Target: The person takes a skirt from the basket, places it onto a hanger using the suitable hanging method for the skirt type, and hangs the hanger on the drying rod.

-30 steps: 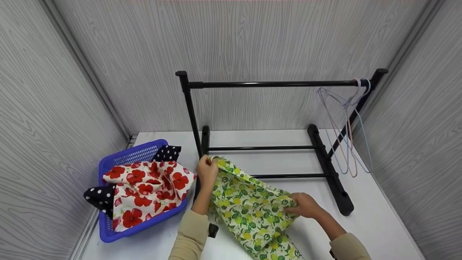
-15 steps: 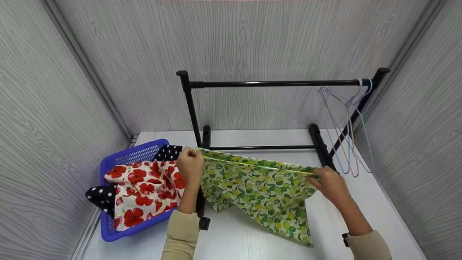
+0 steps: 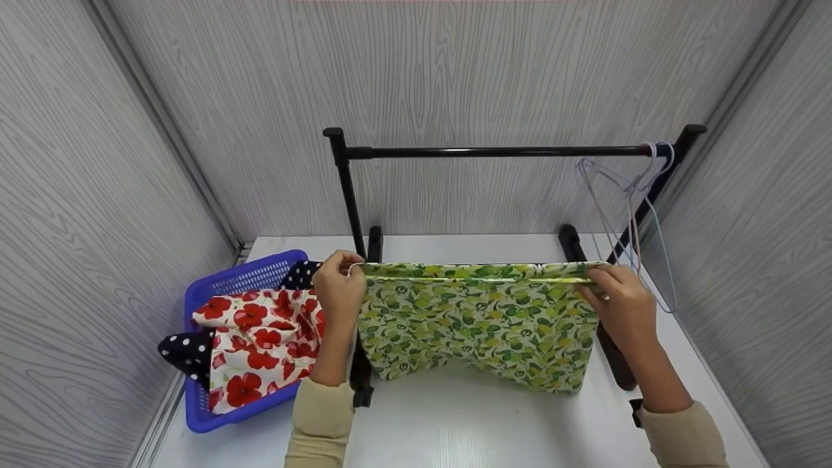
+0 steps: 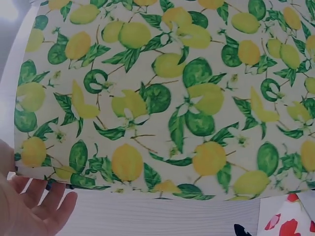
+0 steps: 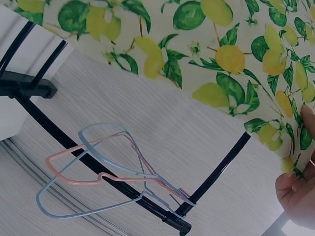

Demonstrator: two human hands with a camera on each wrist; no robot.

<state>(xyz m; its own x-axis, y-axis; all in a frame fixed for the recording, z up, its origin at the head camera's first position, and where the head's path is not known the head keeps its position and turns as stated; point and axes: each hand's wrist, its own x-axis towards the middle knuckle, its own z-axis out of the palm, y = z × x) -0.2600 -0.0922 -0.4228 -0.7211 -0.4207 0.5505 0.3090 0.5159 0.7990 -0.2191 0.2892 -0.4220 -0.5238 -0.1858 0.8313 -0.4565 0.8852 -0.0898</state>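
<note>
A lemon-print garment [image 3: 468,325], white with yellow lemons and green leaves, hangs stretched between both hands. Its upper edge runs nearly level and shows two layers; the exact kind of garment cannot be told. My left hand [image 3: 339,289] pinches the left upper corner, thumb and fingertips at the edge. At the right upper corner, my right hand [image 3: 625,305] pinches the edge the same way. In the left wrist view, the print [image 4: 167,113] fills most of the picture, with the left hand [image 4: 42,209] at lower left. The right wrist view has the right hand [image 5: 301,191] at the edge.
A blue basket [image 3: 201,416] on the left holds red-flowered cloth [image 3: 260,351] and black polka-dot cloth [image 3: 188,351]. Behind the garment stands a black clothes rack [image 3: 494,152]. Several pastel hangers [image 3: 660,234] hang at its right end. Grey panels [image 3: 520,78] enclose the white tabletop [image 3: 442,422].
The garment has gone from slanted and bunched to spread out with its upper edge level. My right hand has moved up and right; the left has moved up and slightly left.
</note>
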